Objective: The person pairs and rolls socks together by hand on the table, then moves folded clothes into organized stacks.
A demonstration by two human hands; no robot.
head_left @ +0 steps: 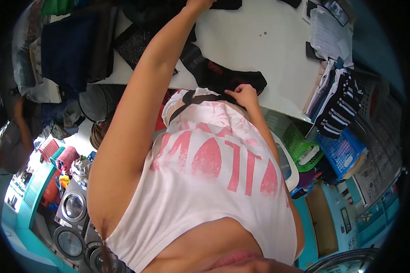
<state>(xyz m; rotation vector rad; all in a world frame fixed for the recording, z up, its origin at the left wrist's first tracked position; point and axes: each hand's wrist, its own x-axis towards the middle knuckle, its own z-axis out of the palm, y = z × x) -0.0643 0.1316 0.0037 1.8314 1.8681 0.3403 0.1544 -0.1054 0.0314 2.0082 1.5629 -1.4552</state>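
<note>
The person wears a white sleeveless top (187, 214) with a wide, scooped neckline — its front crossed by large pinkish-red block lettering (207, 161), patchy and faded in places. Smaller pinkish-red marks show nearer the waist, where a dark band (200, 98) crosses pale fabric.

On your white top (177, 227), center of the frame, large pink letters (207, 157) include an O; the full word and upper-right sheets' (330, 38) writing are unclear.
</note>
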